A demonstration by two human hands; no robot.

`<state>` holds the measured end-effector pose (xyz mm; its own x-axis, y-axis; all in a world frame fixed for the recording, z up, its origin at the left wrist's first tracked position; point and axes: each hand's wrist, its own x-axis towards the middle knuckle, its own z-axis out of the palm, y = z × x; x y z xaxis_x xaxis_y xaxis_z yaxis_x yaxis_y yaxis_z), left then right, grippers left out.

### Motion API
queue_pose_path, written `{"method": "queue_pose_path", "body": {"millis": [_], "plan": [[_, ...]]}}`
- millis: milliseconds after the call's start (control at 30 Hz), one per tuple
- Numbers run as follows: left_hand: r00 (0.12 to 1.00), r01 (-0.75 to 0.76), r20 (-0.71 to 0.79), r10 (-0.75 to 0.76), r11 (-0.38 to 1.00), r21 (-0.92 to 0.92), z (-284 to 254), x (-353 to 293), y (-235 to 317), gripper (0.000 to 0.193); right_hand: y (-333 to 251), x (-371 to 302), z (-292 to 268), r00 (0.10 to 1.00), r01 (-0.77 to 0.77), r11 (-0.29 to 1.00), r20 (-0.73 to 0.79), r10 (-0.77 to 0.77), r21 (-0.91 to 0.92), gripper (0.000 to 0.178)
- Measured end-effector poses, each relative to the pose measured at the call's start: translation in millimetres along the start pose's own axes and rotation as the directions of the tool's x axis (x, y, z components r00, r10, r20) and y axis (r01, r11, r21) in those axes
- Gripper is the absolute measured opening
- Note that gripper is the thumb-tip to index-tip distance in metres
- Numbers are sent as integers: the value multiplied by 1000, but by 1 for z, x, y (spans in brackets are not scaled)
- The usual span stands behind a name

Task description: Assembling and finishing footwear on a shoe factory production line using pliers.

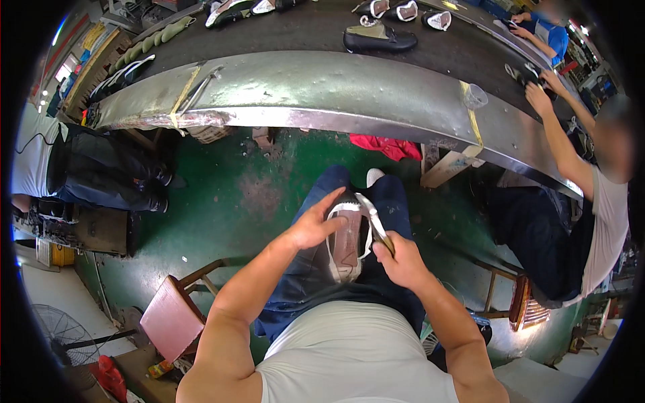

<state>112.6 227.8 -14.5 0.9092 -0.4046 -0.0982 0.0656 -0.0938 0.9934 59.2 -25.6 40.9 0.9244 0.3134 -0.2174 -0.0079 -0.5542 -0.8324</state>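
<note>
A half-made shoe (347, 245) rests sole-up on my lap, its toe pointing away from me. Its bottom shows a brown insole board with pale upper edges folded around it. My left hand (314, 227) wraps the toe from the left, thumb lying over the bottom. In my right hand (402, 260) are metal lasting pincers (374, 219), gripped by the handles. The pincers' head meets the toe's right edge; whether the jaws bite the upper there is too small to tell.
Ahead runs a dark conveyor belt (295, 37) behind a metal rail (282, 87). A black shoe (379, 38) and several unfinished ones lie on it. One co-worker (584, 174) sits at right, handling a shoe; another (87, 161) is at left. A pink-topped stool (171, 319) stands at left.
</note>
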Motion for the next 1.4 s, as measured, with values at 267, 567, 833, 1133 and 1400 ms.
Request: {"method": "queue_pose_path", "body": {"millis": [267, 567, 833, 1133, 1400], "plan": [[974, 222, 61, -218, 974, -54, 40, -22, -14, 73, 56, 4, 45, 953, -247, 954, -134, 271, 170, 62], [853, 503, 430, -295, 680, -533, 38, -20, 14, 104, 72, -11, 3, 958, -287, 954, 31, 285, 83, 38], [961, 245, 123, -248, 969, 41, 76, -43, -47, 102, 45, -65, -48, 972, 51, 966, 234, 10, -254, 44], [947, 315, 198, -252, 840, -441, 87, -44, -25, 90, -4, -15, -48, 911, 227, 698, 401, 94, -679, 35], [727, 385, -326, -604, 752, -535, 108, -4, -48, 62, 41, -35, 21, 972, -8, 967, 224, 67, -253, 34]]}}
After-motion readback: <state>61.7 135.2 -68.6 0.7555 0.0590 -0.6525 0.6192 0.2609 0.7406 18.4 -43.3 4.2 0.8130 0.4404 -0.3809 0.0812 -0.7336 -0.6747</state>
